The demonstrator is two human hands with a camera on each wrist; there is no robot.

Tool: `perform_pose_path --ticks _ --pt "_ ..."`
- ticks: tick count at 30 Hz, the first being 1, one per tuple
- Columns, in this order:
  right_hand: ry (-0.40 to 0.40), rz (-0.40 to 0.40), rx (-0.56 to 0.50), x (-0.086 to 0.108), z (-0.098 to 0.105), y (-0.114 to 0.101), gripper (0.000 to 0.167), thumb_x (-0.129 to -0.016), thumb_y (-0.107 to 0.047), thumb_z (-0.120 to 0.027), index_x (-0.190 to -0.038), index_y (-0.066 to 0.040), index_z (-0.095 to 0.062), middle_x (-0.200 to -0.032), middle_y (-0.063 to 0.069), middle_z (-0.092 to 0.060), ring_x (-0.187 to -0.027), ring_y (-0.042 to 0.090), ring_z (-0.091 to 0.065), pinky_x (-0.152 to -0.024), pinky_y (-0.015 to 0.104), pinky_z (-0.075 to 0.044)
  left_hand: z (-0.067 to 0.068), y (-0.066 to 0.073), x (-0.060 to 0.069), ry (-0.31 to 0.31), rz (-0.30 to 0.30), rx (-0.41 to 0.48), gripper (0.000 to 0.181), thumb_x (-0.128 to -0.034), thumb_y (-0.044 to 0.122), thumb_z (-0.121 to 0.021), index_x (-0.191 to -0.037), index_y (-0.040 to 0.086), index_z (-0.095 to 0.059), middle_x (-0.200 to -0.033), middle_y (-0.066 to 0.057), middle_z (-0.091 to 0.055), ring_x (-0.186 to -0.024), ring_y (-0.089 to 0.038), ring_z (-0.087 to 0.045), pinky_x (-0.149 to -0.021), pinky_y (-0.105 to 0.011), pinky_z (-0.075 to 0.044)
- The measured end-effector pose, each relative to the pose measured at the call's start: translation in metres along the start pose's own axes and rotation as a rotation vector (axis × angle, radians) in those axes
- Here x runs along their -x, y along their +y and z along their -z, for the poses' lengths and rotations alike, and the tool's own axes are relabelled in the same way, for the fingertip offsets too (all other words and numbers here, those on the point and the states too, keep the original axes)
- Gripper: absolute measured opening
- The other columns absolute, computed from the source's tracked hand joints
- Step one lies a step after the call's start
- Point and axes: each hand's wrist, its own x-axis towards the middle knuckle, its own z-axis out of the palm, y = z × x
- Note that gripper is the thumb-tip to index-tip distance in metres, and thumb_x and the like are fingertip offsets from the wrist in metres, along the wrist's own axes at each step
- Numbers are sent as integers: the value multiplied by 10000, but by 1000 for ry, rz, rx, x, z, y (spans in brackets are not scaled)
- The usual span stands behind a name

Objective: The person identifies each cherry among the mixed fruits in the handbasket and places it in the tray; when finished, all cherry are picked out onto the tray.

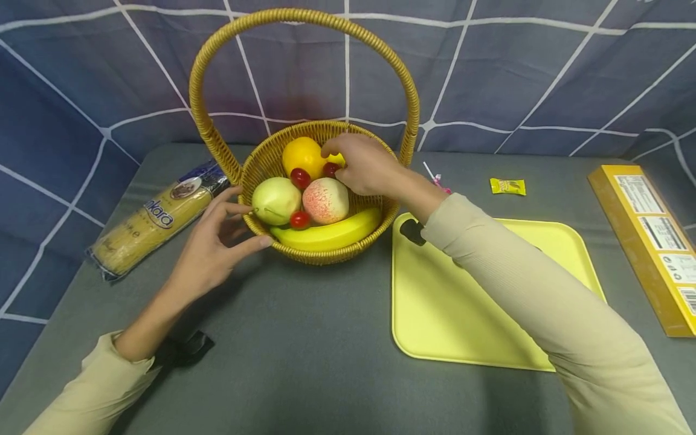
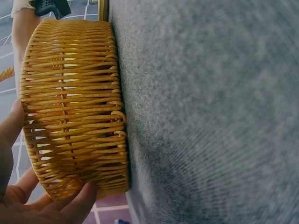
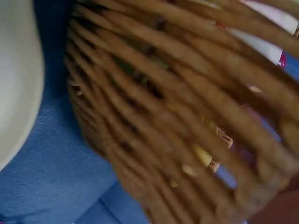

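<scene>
A wicker basket (image 1: 318,257) with a tall handle holds an orange (image 1: 303,158), a pale green round fruit (image 1: 276,201), a peach (image 1: 326,201), a banana (image 1: 331,234) and several small red fruits (image 1: 299,220). My left hand (image 1: 209,244) touches the basket's left rim, its thumb and fingers spread; in the left wrist view, fingertips (image 2: 84,200) rest against the woven side. Inside the basket, my right hand (image 1: 361,163) curls its finger and thumb about a yellow fruit (image 1: 337,159), mostly hidden. Only blurred basket weave (image 3: 159,102) fills most of the right wrist view.
Left of the basket lies a spaghetti packet (image 1: 157,220). A yellow tray (image 1: 435,314) sits under my right forearm. Behind it are a lollipop (image 1: 433,176) and a yellow wrapped candy (image 1: 508,186). A long yellow box (image 1: 625,241) lies at far right. Blue checked cloth (image 1: 489,78) hangs behind.
</scene>
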Motion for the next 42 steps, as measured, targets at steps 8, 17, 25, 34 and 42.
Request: perform_pose_path --ticks 8,17,25,34,42 --pt "-57 -16 6 -9 -5 2 417 -845 43 -566 -1246 -48 -639 -1228 110 -638 -1190 272 -538 -1061 376 -422 0 -1 0 5 -1 -6 488 -832 92 -809 -1211 -46 -534 -1584 -68 -259 -1279 -370 -473 -1025 -474 -475" --pt "-9 37 -29 -11 -11 13 203 -894 -37 -657 -1091 -59 -702 -1055 72 -683 -1030 241 -583 -957 359 -464 0 -3 0 -3 -11 12 498 -825 73 -811 -1215 -54 -529 -1588 -79 -244 -1285 -398 -463 -1023 -492 -473" --pt "25 40 4 -7 -7 7 306 -957 -111 -627 -1253 -36 -641 -1162 101 -652 -1116 263 -561 -1021 367 -435 0 -4 0 -5 -27 17 497 -824 56 -808 -1221 -56 -531 -1588 -87 -243 -1276 -412 -465 -1011 -527 -470" --pt "138 129 -34 19 4 -13 308 -980 -160 -597 -1235 1 -658 -1128 125 -625 -1008 264 -544 -890 352 -455 0 -4 1 -3 -16 24 498 -828 68 -807 -1223 -54 -530 -1591 -79 -240 -1276 -407 -469 -1013 -504 -476" --pt "260 192 -228 65 2 -20 238 -941 -225 -695 -1118 -66 -689 -1027 18 -653 -879 167 -599 -766 298 -497 0 -3 1 -1 -22 28 493 -828 63 -806 -1218 -53 -528 -1587 -81 -244 -1275 -409 -466 -1019 -509 -472"
